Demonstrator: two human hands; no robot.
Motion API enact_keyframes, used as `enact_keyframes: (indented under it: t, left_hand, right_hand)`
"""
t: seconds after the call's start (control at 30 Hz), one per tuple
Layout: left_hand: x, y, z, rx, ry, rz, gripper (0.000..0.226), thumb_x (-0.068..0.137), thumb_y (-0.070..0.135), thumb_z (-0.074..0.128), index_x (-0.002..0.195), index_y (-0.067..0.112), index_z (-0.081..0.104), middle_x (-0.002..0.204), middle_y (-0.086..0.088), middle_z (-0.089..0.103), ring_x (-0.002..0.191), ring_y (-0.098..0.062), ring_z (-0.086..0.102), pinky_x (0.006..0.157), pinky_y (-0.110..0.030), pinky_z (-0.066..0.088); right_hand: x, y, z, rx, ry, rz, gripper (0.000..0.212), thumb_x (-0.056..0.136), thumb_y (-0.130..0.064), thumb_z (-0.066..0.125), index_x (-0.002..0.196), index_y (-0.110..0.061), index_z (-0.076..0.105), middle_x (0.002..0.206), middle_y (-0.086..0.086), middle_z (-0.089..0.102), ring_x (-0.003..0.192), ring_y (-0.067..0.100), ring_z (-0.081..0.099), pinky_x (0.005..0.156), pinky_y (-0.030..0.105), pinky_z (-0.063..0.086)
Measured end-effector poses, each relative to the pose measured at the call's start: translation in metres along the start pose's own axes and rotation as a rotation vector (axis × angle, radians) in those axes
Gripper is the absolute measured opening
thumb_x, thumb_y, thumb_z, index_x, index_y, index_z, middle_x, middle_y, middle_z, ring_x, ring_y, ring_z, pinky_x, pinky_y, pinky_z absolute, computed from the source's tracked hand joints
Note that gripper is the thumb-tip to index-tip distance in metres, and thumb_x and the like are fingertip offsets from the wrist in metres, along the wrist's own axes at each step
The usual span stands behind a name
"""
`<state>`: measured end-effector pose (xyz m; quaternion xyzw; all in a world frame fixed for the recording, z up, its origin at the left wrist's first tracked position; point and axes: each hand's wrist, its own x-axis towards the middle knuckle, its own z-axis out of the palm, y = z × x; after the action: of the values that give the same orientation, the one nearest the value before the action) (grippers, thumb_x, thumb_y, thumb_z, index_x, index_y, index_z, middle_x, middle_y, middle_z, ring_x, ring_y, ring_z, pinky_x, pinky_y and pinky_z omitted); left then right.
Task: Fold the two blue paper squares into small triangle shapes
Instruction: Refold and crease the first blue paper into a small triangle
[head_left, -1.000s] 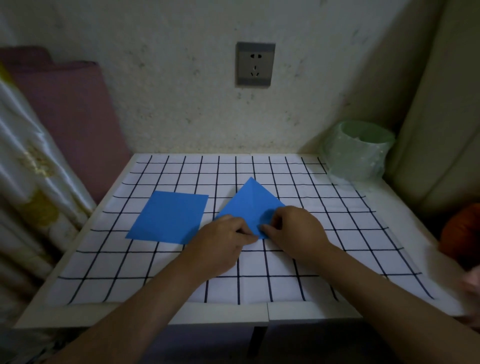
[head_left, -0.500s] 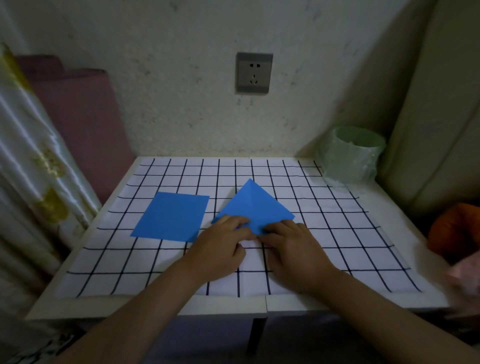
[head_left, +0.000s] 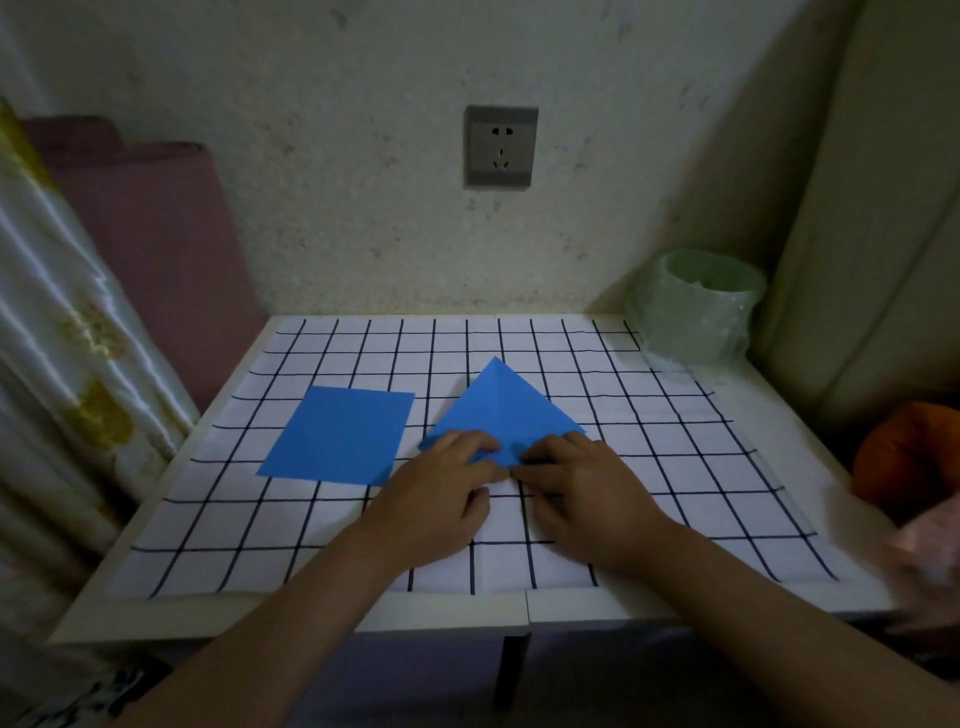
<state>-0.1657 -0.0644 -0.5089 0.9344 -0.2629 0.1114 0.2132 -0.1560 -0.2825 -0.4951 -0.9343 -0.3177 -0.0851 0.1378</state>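
A flat blue paper square (head_left: 340, 435) lies unfolded on the left part of the checked mat (head_left: 675, 467). To its right lies a second blue paper (head_left: 498, 410), turned like a diamond with a crease down its middle and its far corner pointing at the wall. My left hand (head_left: 441, 493) and my right hand (head_left: 582, 488) rest side by side on its near corner, fingertips pinching and pressing the paper there. The near tip of this paper is hidden under my fingers.
The mat covers a small white table (head_left: 779, 603) against a wall with a grey socket (head_left: 500, 146). A green plastic-wrapped roll (head_left: 693, 306) stands at the back right corner. A curtain (head_left: 67, 364) hangs at left; an orange object (head_left: 909, 457) sits off the right edge.
My hands have slid a little nearer along the folded paper's near corner. The flat square has not moved. The camera has tilted slightly.
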Motion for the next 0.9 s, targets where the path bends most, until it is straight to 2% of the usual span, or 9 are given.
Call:
enact_keyframes:
  t: [0.1,0.17,0.3,0.47,0.57,0.63,0.77,0.83,0.9]
  left_hand:
    - [-0.001,0.003,-0.002,-0.008,-0.001,-0.001,0.032,0.095,0.025,0.047,0.122,0.026,0.064,0.120,0.014,0.054,0.110,-0.002,0.049,0.081,-0.023,0.050]
    - [-0.004,0.003,-0.003,0.011,0.030,-0.032,0.033,0.094,0.026,0.051,0.123,0.027,0.067,0.123,0.010,0.054,0.112,-0.003,0.050,0.080,-0.016,0.042]
    - [-0.007,0.003,-0.004,0.019,0.053,-0.086,0.032,0.091,0.025,0.056,0.120,0.025,0.070,0.124,0.006,0.055,0.117,-0.006,0.046,0.086,-0.018,0.039]
    - [-0.009,-0.002,-0.005,-0.055,0.057,-0.154,0.029,0.091,0.020,0.058,0.115,0.020,0.073,0.130,0.009,0.060,0.120,-0.001,0.045,0.094,-0.006,0.030]
    - [-0.012,-0.005,-0.009,-0.081,0.055,-0.158,0.026,0.091,0.017,0.059,0.113,0.018,0.074,0.131,0.008,0.062,0.117,0.003,0.045,0.092,0.005,0.022]
    - [-0.013,-0.004,-0.010,-0.086,0.055,-0.149,0.026,0.092,0.018,0.060,0.114,0.018,0.073,0.132,0.007,0.062,0.118,0.004,0.045,0.093,0.005,0.022]
    - [-0.013,-0.005,-0.011,-0.125,0.058,-0.159,0.023,0.092,0.017,0.062,0.111,0.017,0.075,0.131,0.005,0.063,0.119,0.005,0.045,0.098,0.001,0.022]
    - [-0.014,-0.007,-0.011,-0.150,0.056,-0.168,0.022,0.092,0.015,0.062,0.109,0.016,0.075,0.131,0.004,0.063,0.119,0.004,0.046,0.099,0.000,0.023]
    - [-0.014,-0.007,-0.012,-0.188,0.067,-0.178,0.021,0.091,0.012,0.063,0.107,0.014,0.076,0.130,0.003,0.064,0.119,0.003,0.049,0.100,0.001,0.025]
  right_hand:
    - [0.000,0.002,-0.001,-0.012,0.004,-0.015,0.036,0.089,-0.028,0.051,0.120,-0.029,0.069,0.112,-0.004,0.064,0.097,0.020,0.058,0.079,0.036,0.047]
    - [0.000,0.003,-0.001,-0.047,-0.004,-0.015,0.037,0.089,-0.030,0.049,0.120,-0.030,0.069,0.117,-0.004,0.063,0.101,0.019,0.058,0.081,0.035,0.045]
    - [-0.001,0.006,-0.004,-0.071,-0.016,-0.004,0.038,0.091,-0.034,0.043,0.117,-0.031,0.070,0.125,-0.006,0.064,0.107,0.018,0.059,0.084,0.036,0.045]
    - [-0.005,0.008,-0.008,-0.042,0.046,-0.003,0.026,0.091,-0.026,0.053,0.104,-0.027,0.076,0.118,-0.001,0.070,0.100,0.022,0.065,0.080,0.040,0.053]
    - [-0.007,0.007,-0.008,-0.017,0.061,0.048,0.020,0.088,-0.019,0.058,0.093,-0.019,0.078,0.108,0.001,0.073,0.094,0.021,0.067,0.080,0.038,0.054]
    - [-0.008,0.010,-0.010,0.008,0.050,0.094,0.020,0.087,-0.016,0.058,0.085,-0.016,0.078,0.101,0.001,0.074,0.088,0.021,0.068,0.081,0.033,0.054]
    - [-0.011,0.014,-0.012,0.035,0.063,0.145,0.020,0.089,-0.017,0.059,0.088,-0.016,0.078,0.113,-0.003,0.072,0.098,0.015,0.066,0.088,0.020,0.043]
    - [-0.012,0.013,-0.011,0.032,0.044,0.132,0.021,0.090,-0.017,0.057,0.087,-0.015,0.078,0.114,-0.002,0.072,0.099,0.014,0.065,0.089,0.018,0.041]
    - [-0.012,0.013,-0.012,0.039,0.034,0.107,0.021,0.089,-0.016,0.056,0.084,-0.014,0.077,0.110,0.002,0.072,0.095,0.016,0.066,0.091,0.024,0.048]
